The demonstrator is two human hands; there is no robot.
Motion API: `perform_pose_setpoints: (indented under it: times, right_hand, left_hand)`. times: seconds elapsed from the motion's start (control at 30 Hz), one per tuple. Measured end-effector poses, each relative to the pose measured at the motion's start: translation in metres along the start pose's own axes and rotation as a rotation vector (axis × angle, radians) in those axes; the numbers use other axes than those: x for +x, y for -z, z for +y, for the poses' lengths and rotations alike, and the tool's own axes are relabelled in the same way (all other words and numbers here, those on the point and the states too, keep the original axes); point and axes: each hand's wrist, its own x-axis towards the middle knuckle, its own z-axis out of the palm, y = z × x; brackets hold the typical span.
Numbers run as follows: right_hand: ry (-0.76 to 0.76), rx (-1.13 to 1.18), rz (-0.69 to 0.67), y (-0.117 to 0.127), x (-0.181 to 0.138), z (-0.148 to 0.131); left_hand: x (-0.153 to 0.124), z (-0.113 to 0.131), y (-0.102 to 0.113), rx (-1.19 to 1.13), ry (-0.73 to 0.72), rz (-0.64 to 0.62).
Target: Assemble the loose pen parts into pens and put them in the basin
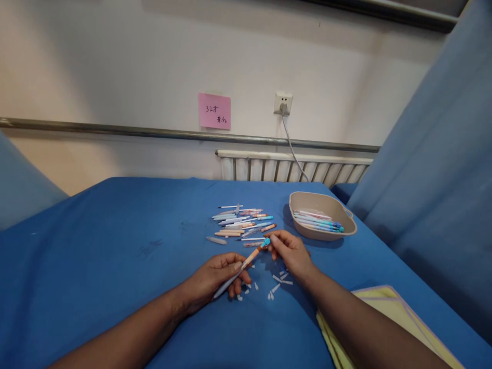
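Observation:
My left hand (223, 277) is closed around a pen (251, 256) with a pale grey lower end and an orange upper barrel. The pen slants up to the right, and a bright blue piece (266, 243) sits at its upper end. Thumb and fingers of my right hand (288, 251) pinch that blue piece. Just beyond my hands lie many pen parts (230, 233): barrels in orange, grey and blue, and thin white refills. Small white plastic bits (274, 288) are scattered on the blue cloth below and between my hands.
A beige basin (349, 225) holding several pens (315, 221) stands at the back right. Near my right forearm lies a folded yellow cloth (378, 307). The blue-covered table (115, 236) reaches toward a wall with a radiator (269, 166). Blue curtains (430, 154) hang at the sides.

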Motion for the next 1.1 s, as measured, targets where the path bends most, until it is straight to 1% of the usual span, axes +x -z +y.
perform_pose_setpoints:
  times: [0.17,0.3,0.57,0.7,0.8,0.97,1.1]
  right_hand:
    - [-0.007,-0.050,0.021,-0.0010,-0.0006,-0.0014]
    - [-0.006,-0.058,0.001,-0.0011,-0.0012,-0.0015]
    - [-0.005,-0.131,0.005,-0.0030,-0.0003,-0.0004]
    - [-0.020,-0.165,-0.010,-0.0043,0.0008,-0.0021]
    - [0.000,-0.206,-0.035,-0.0055,-0.0006,-0.0052]
    - [-0.022,-0.150,-0.073,-0.0073,-0.0031,-0.0051]
    - [-0.033,-0.087,-0.033,-0.0080,-0.0021,-0.0022]
  left_hand:
    - [-0.0009,0.0005,-0.0003,0.003,-0.002,-0.011]
    - [-0.0014,0.0002,-0.0012,0.004,-0.004,0.004]
    - [0.0001,-0.0036,0.0031,0.075,-0.010,0.022]
    - [0.0000,-0.0045,0.0057,0.102,-0.016,0.000]
    - [0.0001,-0.0031,0.0058,0.117,-0.001,-0.010]
    - [0.0003,-0.0001,0.0042,0.128,-0.003,0.000]
    - [0.0004,-0.0016,0.0041,0.100,-0.001,0.017]
